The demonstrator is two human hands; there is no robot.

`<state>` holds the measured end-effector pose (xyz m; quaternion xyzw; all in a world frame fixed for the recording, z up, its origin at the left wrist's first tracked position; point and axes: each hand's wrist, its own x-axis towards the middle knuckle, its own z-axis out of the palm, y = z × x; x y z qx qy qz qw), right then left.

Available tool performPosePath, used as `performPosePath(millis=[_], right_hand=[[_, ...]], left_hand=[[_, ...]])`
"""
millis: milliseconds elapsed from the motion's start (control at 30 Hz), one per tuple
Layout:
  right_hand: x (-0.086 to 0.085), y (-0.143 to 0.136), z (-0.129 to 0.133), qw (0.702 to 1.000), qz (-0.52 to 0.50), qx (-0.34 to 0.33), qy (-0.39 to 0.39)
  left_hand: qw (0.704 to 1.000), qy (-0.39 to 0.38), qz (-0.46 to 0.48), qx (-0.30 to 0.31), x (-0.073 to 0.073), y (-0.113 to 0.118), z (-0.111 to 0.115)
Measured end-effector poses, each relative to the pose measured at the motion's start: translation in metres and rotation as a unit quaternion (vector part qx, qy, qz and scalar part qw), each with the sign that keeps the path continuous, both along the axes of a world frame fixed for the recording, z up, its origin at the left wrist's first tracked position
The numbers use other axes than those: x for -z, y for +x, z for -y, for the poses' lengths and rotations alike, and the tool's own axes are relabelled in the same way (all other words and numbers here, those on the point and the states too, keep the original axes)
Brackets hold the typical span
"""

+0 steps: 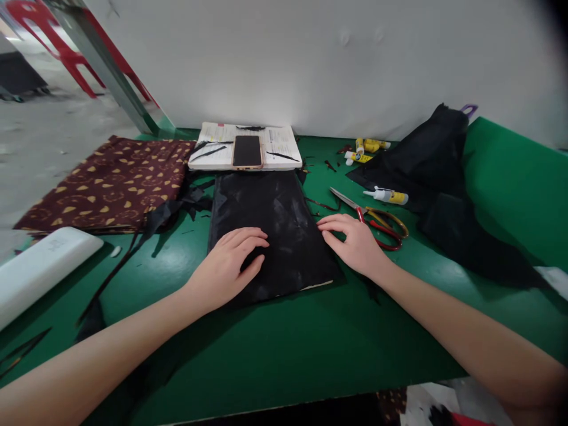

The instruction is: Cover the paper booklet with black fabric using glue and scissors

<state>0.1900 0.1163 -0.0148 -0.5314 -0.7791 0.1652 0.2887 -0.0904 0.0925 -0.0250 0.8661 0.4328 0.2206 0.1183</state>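
Observation:
A flat black fabric-covered panel (275, 219) lies in front of me, with whitish smudges on its surface and a pale edge at its near side. My left hand (233, 257) rests on its left part, fingers stretched and slightly curved, holding nothing. At its right edge, my right hand (348, 239) touches the border with the fingertips, fingers apart. Scissors (373, 219) with red and yellow handles lie just beyond my right hand, blades apart. Above the panel, an open book (284, 139) carries a phone (247, 152) and black scraps.
Folded brown patterned cloth (115, 183) lies left, near black fabric strips and a long white object (48, 266). On the right are a glue bottle (388, 196), several yellow glue tubes (359, 157) and black cloth (435, 160). A white wall (310, 65) closes off the green table's back.

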Motion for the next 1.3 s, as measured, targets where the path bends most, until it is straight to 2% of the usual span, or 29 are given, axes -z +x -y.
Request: performPosePath(millis=[133,367,667,833,967,1100,1300], right_hand=[[-0.003,-0.003,0.003,1.000,-0.010,-0.016,-0.013],[0.003,0.003,-0.002,0.996,-0.044,-0.034,-0.076],[0.000,0.010,-0.007,0.988,-0.087,-0.033,-0.120],[-0.001,0.007,-0.008,0.985,-0.122,-0.011,-0.125],[-0.003,0.003,-0.003,0.984,-0.139,-0.013,-0.109],[-0.008,-0.003,0.009,0.983,-0.161,-0.048,-0.075],[-0.013,-0.012,0.026,0.990,-0.050,-0.072,0.112]], left_hand=[[1.000,-0.004,-0.008,0.004,-0.002,0.000,0.000],[1.000,-0.016,-0.013,0.007,-0.005,-0.001,0.002],[1.000,-0.013,-0.020,0.012,-0.004,0.000,0.002],[1.000,-0.012,-0.021,0.015,-0.004,0.000,0.001],[1.000,-0.013,-0.023,0.015,-0.005,0.000,0.001],[0.999,-0.009,-0.029,0.017,-0.005,0.000,0.001],[0.999,-0.008,-0.038,0.015,-0.004,0.001,0.000]])
